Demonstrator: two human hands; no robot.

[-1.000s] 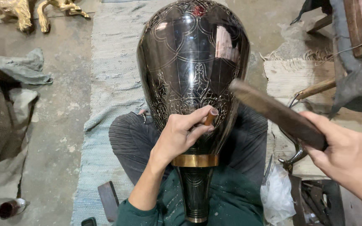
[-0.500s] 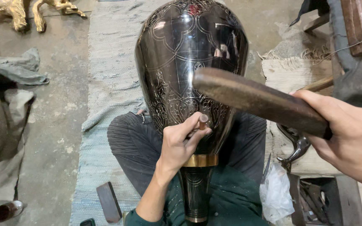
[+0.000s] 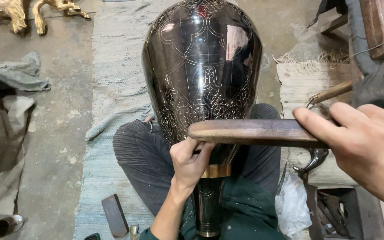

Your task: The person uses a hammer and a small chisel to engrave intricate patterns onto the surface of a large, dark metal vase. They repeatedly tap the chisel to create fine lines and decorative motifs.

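hands first: the left hand is pinching a small tool, mostly hidden, against the dark engraved vase lying on the lap; the right hand is gripping a wooden mallet just over it. engraving covers much of the vase; upper panels look bare.

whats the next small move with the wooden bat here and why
Probably a short tap down: the right hand holds the wooden bat level, right above the left hand, which pinches a small tool, mostly hidden, against the engraved dark vase.
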